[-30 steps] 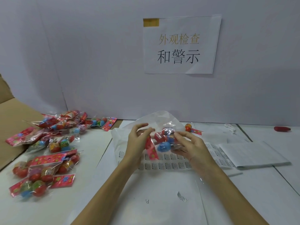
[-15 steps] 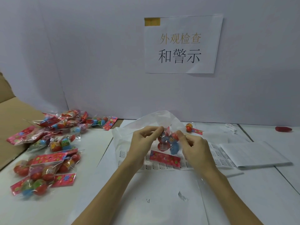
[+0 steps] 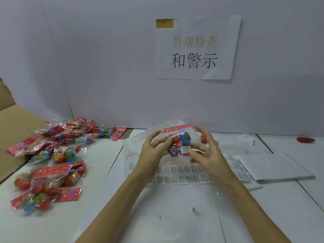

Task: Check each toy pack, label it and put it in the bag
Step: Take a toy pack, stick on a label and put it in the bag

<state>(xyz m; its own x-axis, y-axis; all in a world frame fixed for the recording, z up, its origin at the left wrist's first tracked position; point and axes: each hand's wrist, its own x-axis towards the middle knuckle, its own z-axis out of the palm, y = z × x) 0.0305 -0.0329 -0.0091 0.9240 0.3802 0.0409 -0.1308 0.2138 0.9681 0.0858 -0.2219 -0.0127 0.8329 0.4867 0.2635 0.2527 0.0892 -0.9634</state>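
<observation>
Both hands held one toy pack upright above the label sheet. The left hand pinched its side; the right hand fingers pinched it near its white label.

Wall sign, white sheet: "外观检查" in gold, "和警示" in black. Sticker on held toy pack: "WARNING" heading, small print illegible. Label sheet: repeated "WARNING" stickers.

White table: heap of toy packs at left, warning-label sheets centre, white bag behind them, folded paper right, small red object far right.
</observation>
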